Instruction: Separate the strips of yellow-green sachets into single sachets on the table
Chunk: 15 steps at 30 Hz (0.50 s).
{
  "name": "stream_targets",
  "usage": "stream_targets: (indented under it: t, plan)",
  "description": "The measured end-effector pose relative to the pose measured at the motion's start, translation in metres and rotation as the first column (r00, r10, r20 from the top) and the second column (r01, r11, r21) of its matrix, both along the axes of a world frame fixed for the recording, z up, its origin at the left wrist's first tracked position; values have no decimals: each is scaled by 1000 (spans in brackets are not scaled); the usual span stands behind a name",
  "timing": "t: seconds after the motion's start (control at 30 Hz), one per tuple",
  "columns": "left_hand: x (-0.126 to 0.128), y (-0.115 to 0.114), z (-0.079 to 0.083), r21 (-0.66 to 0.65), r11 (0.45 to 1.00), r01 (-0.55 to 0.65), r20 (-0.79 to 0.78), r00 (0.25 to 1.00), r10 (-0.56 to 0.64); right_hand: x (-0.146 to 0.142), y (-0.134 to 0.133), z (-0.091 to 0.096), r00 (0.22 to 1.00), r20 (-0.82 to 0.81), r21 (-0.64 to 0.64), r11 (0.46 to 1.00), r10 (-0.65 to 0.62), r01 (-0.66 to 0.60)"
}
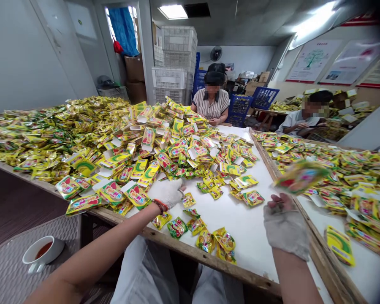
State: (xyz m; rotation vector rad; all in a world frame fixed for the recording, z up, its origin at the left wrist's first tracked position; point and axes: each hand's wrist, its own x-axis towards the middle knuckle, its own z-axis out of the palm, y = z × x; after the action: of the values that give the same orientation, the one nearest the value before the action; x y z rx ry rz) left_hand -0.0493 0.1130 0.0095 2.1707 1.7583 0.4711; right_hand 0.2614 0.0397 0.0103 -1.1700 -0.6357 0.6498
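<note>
My left hand [168, 194], in a pale fingerless-tipped glove, hovers over the white tabletop [243, 228] at the pile's near edge. Beside its fingertips lies a small yellow pouch [188, 199]; the fingers are bent, partly hidden and blurred. On the right, my gloved right hand [285, 223] is raised near the wooden divider, its bare fingertips loosely curled and apart. Just above them is a motion-blurred yellow printed box [300, 176], seemingly clear of the fingers. Several small pouches [205, 240] lie near the table's front edge. Printed boxes [109, 192] lie left of my left hand.
A large heap of pouches [50, 135] covers the table's left. Beyond the wooden divider [272, 164] lie more boxes [367, 207]. Two people [210, 103] sit farther back. A cup [42, 252] stands on a stool at lower left. White crates [177, 55] are stacked behind.
</note>
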Motion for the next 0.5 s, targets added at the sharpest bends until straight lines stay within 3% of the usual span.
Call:
stream_targets:
  t: [0.07,0.17,0.27,0.4,0.5]
  plan:
    - [-9,18,-8,24,997,-75,-37,996,76,6,13,-4,1000,8,10,1000,-11,10]
    - [-13,36,-24,35,987,-157,-60,985,159,-16,39,-23,966,219,-203,975,139,-95]
    - [-13,44,-35,27,968,-248,-51,967,249,-47,70,-46,913,319,-336,931,255,-143]
    - [-20,52,-37,-40,938,-344,8,939,344,-64,97,-61,827,457,-424,897,327,-121]
    - [-28,55,-36,-103,933,-346,119,927,357,-59,95,-63,762,501,-474,867,410,-154]
